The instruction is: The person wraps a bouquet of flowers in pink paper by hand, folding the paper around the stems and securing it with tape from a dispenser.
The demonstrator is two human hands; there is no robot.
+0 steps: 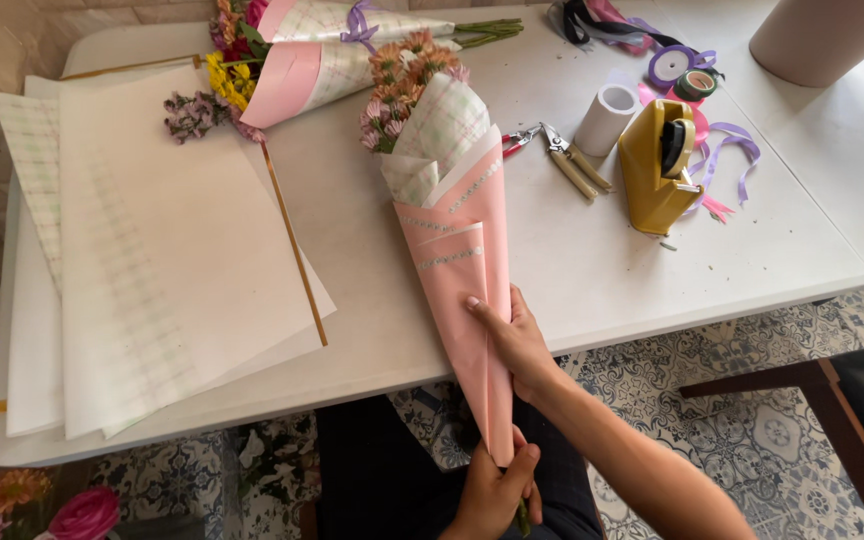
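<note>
Left hand (492, 490) nearest me, clamped round the bouquet (457, 240) stems; right hand (514, 338) pinches its pink wrap; bouquet overhangs the table (592, 270) edge; I judge it light, crushable; hold low.

Two bouquets (447, 190), one tape dispenser (655, 165)
</note>
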